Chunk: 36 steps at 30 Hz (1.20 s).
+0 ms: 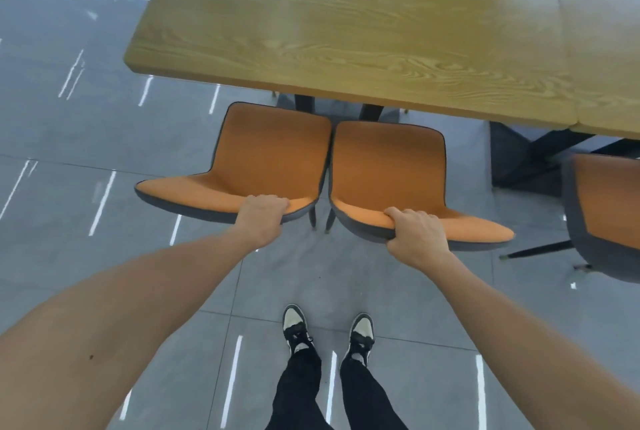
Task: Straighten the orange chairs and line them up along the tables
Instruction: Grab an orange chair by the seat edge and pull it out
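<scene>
Two chairs in hand: my left hand (264,213) is closed over the backrest top of the left orange chair (266,159); my right hand (414,230) clamps the backrest top of the right orange chair (388,166).
Position: both seats stand side by side, nearly touching, their front edges just short of the wooden surface (346,24).
Risk, collision: pushing unevenly could knock the chairs together or drive a seat into the black table legs (304,102).
Risk, angle: the backrests splay outward, so I judge one push may leave them crooked.
Risk, neighbour: a third orange chair (602,215) stands near on my right; swinging wide could clip it.
Risk, floor: the glossy floor (86,139) may let legs skid.
</scene>
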### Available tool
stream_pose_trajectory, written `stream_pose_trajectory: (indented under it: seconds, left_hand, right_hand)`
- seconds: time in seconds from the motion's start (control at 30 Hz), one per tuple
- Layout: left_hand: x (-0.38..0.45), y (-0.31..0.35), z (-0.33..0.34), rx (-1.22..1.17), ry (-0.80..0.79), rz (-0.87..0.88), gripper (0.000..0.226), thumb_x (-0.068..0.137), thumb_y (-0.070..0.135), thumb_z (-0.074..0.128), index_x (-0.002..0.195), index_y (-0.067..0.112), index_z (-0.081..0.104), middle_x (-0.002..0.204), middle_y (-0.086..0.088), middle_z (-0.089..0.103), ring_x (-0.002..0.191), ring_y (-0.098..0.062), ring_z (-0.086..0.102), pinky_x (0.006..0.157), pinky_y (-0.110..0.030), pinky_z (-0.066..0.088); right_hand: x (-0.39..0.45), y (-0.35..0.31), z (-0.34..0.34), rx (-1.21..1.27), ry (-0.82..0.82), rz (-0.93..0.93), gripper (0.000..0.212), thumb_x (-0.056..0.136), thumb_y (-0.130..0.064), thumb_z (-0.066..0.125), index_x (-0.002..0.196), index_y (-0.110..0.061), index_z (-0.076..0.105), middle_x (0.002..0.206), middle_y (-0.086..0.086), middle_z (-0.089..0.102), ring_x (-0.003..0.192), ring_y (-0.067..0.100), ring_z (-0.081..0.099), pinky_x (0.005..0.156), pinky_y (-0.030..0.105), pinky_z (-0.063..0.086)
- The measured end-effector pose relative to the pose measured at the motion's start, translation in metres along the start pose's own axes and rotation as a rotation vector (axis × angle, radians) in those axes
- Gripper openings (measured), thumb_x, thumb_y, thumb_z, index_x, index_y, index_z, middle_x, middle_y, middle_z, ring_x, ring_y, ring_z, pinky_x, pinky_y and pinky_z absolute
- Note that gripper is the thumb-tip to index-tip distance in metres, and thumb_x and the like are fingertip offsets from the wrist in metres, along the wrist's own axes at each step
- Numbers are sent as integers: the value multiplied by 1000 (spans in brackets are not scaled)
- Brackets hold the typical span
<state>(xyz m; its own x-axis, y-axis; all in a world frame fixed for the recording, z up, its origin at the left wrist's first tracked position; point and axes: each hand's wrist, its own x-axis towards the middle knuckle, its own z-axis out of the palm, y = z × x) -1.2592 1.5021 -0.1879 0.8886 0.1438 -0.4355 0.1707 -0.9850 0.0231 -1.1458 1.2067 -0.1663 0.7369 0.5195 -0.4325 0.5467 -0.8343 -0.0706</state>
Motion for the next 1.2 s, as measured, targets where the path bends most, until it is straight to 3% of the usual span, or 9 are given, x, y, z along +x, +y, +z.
stream_pose_trajectory:
  seconds: [0.33, 0.5, 0.83, 1.2]
  left_hand:
    - [3, 0, 5, -40, 80, 26, 21, 90, 19, 59, 108, 26, 64, 102, 5, 69, 98, -24, 66, 71, -35, 35]
    - [4, -1, 9, -63, 91, 2, 32, 84, 17, 60, 114, 23, 68, 99, 2, 73, 93, -26, 67, 71, -36, 49]
    - [10, -3, 16, -39, 112, -8, 33, 82, 17, 60, 112, 24, 70, 93, 2, 75, 87, -26, 69, 65, -35, 49]
    - [6, -8, 15, -29, 105, 43, 30, 84, 20, 60, 112, 25, 69, 96, 4, 74, 88, -23, 69, 68, -37, 55]
  right_hand:
    - [2, -19, 5, 0, 106, -7, 40, 74, -31, 50, 111, -33, 65, 86, -5, 67, 82, 24, 64, 67, 34, 46]
    - [1, -31, 9, -7, 147, -50, 41, 73, -31, 49, 110, -34, 67, 89, -6, 70, 83, 22, 66, 60, 31, 36]
    - [2, -42, 13, -11, 186, -46, 41, 70, -30, 48, 105, -32, 70, 87, -6, 71, 79, 21, 67, 57, 30, 34]
    - [-2, -36, 17, -5, 253, -103, 34, 66, -28, 53, 93, -29, 73, 70, -6, 69, 62, 23, 64, 49, 26, 37]
